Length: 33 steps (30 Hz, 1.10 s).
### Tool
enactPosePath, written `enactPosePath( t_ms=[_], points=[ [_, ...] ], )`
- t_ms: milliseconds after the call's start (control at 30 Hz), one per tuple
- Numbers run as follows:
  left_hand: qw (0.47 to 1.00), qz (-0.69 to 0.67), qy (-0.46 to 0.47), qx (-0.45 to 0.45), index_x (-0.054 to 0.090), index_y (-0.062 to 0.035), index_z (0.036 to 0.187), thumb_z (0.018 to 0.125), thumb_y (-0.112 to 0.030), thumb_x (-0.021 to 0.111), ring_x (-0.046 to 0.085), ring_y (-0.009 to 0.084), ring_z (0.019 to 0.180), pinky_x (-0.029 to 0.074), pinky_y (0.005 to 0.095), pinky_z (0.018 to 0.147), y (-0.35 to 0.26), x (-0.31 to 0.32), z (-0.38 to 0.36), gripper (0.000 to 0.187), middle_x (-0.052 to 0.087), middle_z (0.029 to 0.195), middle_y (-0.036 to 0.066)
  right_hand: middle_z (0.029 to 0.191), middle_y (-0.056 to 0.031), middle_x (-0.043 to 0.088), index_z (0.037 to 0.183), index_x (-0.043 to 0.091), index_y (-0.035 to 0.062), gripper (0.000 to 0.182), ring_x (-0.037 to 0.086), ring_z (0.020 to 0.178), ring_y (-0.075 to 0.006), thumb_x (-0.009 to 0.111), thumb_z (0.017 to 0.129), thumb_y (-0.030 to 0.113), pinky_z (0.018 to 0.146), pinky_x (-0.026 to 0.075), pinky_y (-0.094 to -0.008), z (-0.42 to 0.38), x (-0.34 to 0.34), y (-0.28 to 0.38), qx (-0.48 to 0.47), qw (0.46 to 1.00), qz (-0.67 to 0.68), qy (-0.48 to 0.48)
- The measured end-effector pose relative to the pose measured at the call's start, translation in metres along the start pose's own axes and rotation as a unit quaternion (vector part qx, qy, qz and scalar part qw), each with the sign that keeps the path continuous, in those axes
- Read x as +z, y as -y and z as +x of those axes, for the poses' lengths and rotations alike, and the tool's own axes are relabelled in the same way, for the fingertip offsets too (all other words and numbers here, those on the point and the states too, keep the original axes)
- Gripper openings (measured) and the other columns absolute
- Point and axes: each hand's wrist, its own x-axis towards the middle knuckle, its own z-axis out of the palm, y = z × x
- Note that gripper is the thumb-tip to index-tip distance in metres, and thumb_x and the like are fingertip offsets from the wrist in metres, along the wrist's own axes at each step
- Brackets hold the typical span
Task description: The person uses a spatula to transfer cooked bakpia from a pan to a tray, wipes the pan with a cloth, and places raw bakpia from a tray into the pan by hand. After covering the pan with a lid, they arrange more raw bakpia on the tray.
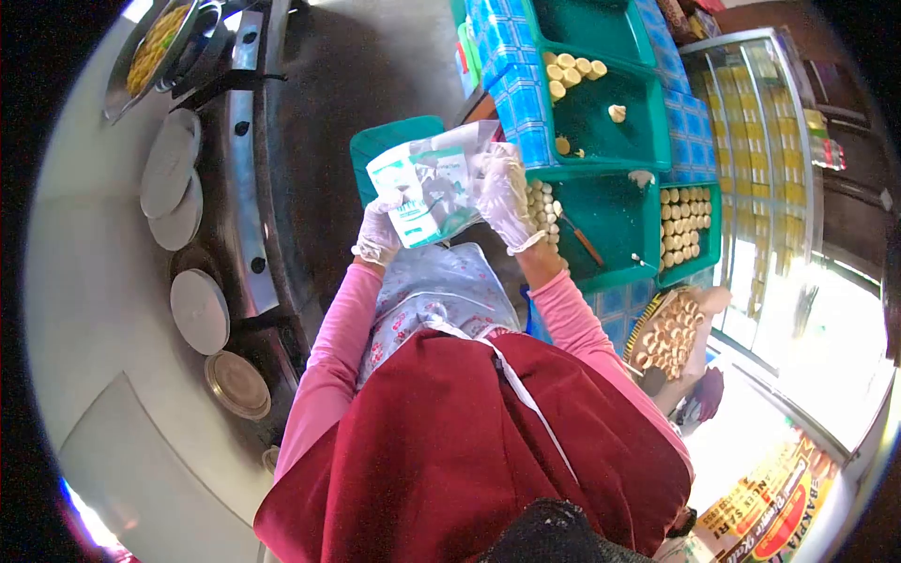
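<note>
Both of my hands wear thin translucent gloves and grip a clear plastic bag (424, 192) with teal and white printing. My left hand (379, 231) pinches its lower left edge. At the bag's right side, my right hand (503, 195) has its fingers closed on the plastic. What the bag contains, if anything, I cannot make out. Just right of my right hand, pale dough balls (542, 208) sit in a green tray (615, 223). A brown-handled tool (584, 241) lies in that tray, its pale end near the balls.
Another green tray (648, 105) holds yellowish round pieces (570, 70). A smaller tray (716, 225) carries rows of pale rounds (684, 225). Further right is a basket of brown-topped pieces (671, 333), with another person's arm beside it. On the left are a stove (246, 188) and round lids (199, 311).
</note>
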Motion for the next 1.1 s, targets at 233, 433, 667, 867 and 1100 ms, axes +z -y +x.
enactPosePath(
  t_ms=[233,433,667,867,1100],
  points=[
    [0.999,0.003,-0.006,-0.032,0.060,-0.0007,0.121,0.072,-0.010,0.072,0.069,0.0209,0.091,0.057,0.0372,0.086,0.019,-0.012,0.016,0.052,0.069,0.105,0.007,0.082,-0.0135,0.065,0.080,0.066,0.0056,0.006,0.061,0.083,-0.0321,0.066,0.075,0.008,0.076,0.048,-0.0413,-0.018,-0.017,-0.009,0.039,0.999,-0.022,0.002],
    [0.993,-0.002,0.036,-0.111,0.061,-0.0018,0.120,0.072,-0.012,0.073,0.069,0.0209,0.094,0.057,0.0389,0.091,0.025,-0.015,0.032,0.051,0.070,0.105,0.006,0.088,-0.0108,0.072,0.096,0.073,0.0057,0.019,0.066,0.091,-0.0239,0.069,0.080,0.014,0.076,0.050,-0.0337,-0.039,-0.056,-0.012,0.195,0.976,0.082,-0.058],
    [0.977,0.060,0.063,-0.193,0.062,0.0010,0.118,0.073,-0.006,0.071,0.069,0.0215,0.092,0.056,0.0364,0.088,0.048,0.018,0.040,0.046,0.070,0.104,0.008,0.097,-0.0134,0.071,0.096,0.073,0.0028,0.022,0.065,0.092,-0.0292,0.072,0.077,0.014,0.084,0.049,-0.0384,-0.081,-0.043,-0.028,0.205,0.973,-0.031,-0.104],
    [0.949,0.169,0.062,-0.258,0.061,-0.0010,0.123,0.072,-0.013,0.071,0.068,0.0244,0.100,0.055,0.0376,0.091,0.078,0.050,0.033,0.054,0.070,0.111,0.009,0.090,-0.0136,0.069,0.082,0.072,0.0025,0.020,0.062,0.092,-0.0318,0.073,0.077,0.022,0.084,0.049,-0.0403,-0.123,-0.074,0.003,0.312,0.937,-0.052,-0.145],
    [0.895,0.139,0.102,-0.412,0.065,-0.0015,0.111,0.078,-0.009,0.072,0.068,0.0175,0.090,0.056,0.0343,0.085,0.157,0.060,0.022,0.034,0.070,0.101,0.006,0.095,-0.0045,0.070,0.090,0.075,-0.0011,0.018,0.062,0.083,-0.0130,0.067,0.080,0.011,0.069,0.048,-0.0258,-0.205,-0.136,0.030,0.503,0.754,0.279,-0.315]
  ],
)
